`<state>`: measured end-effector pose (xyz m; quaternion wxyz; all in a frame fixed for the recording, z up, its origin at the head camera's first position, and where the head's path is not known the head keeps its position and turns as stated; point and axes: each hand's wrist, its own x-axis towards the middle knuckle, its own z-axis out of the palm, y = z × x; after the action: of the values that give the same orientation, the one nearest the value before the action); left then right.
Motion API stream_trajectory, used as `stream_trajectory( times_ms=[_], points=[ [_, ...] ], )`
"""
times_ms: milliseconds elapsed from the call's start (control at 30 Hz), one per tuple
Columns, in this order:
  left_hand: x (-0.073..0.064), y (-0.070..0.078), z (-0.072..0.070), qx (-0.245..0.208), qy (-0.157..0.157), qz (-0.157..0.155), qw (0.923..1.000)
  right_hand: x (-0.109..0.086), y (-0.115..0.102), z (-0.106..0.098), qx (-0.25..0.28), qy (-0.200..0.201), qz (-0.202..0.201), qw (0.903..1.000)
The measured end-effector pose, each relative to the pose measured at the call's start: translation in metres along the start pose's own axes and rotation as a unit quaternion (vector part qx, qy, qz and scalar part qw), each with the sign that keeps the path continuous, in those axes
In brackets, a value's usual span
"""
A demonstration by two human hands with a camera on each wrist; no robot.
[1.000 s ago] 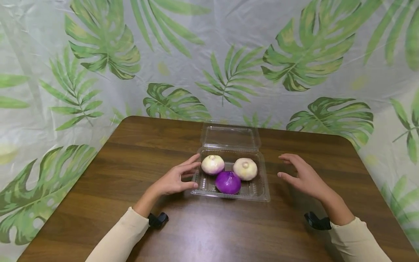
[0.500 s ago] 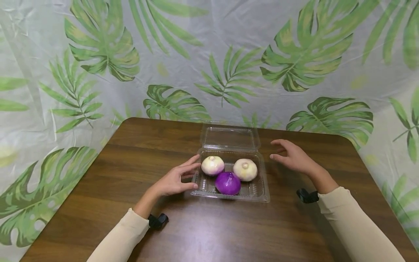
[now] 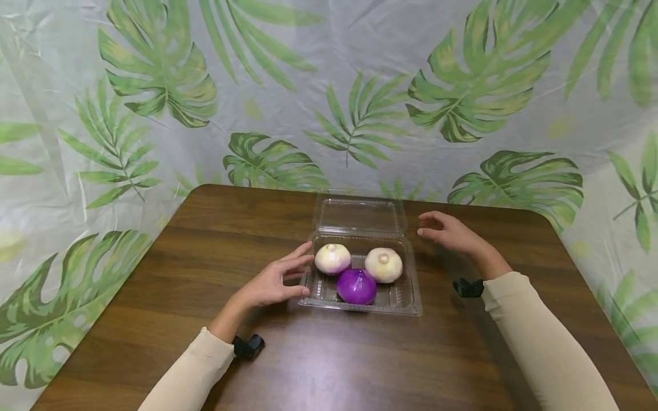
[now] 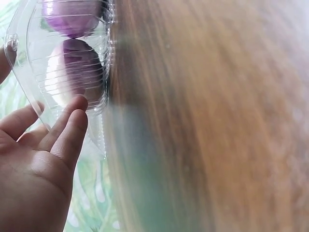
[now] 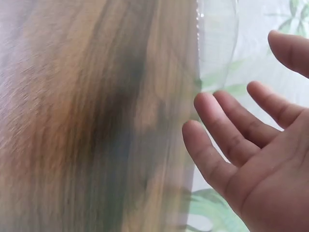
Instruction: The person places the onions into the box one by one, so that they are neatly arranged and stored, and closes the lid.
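Observation:
A clear plastic clamshell container lies on the table with its lid folded back. Inside sit a purple onion at the front and two pale, purple-tinged round vegetables, one at left and one at right. My left hand rests along the container's left side, fingertips against its ribbed wall in the left wrist view, thumb at the front corner. To the right of the lid hovers my right hand, fingers relaxed and holding nothing; the right wrist view shows them spread apart, near the lid's edge.
The dark wooden table carries the container near its far side. Behind it hangs a leaf-patterned cloth. Each wrist wears a black camera mount, such as the left one.
My right hand has moved left and farther away, from beside the container's right side up toward the lid. My left hand and the container stay in place.

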<state>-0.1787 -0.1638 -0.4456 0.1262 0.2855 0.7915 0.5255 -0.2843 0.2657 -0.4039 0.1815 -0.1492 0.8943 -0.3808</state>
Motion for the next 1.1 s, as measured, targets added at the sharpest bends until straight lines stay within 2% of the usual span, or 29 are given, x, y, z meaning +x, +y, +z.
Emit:
stream_trajectory(
  times_ms=[200,567,800,1100],
  points=[
    [0.001,0.0,0.0,0.001,-0.002,-0.002,1.0,0.013,0.003,-0.004,0.047,-0.014,0.031,0.9983],
    [0.0,0.0,0.0,0.005,-0.002,-0.001,1.0,0.027,0.003,0.003,0.087,-0.013,0.045,0.9951],
    [-0.001,0.0,0.0,-0.009,0.0,-0.003,0.9999,0.039,0.007,0.007,0.165,-0.029,0.067,0.9836],
    [0.001,0.002,0.0,-0.009,-0.004,-0.006,0.9999,0.049,0.01,0.011,0.206,-0.038,0.07,0.9753]
  ],
)
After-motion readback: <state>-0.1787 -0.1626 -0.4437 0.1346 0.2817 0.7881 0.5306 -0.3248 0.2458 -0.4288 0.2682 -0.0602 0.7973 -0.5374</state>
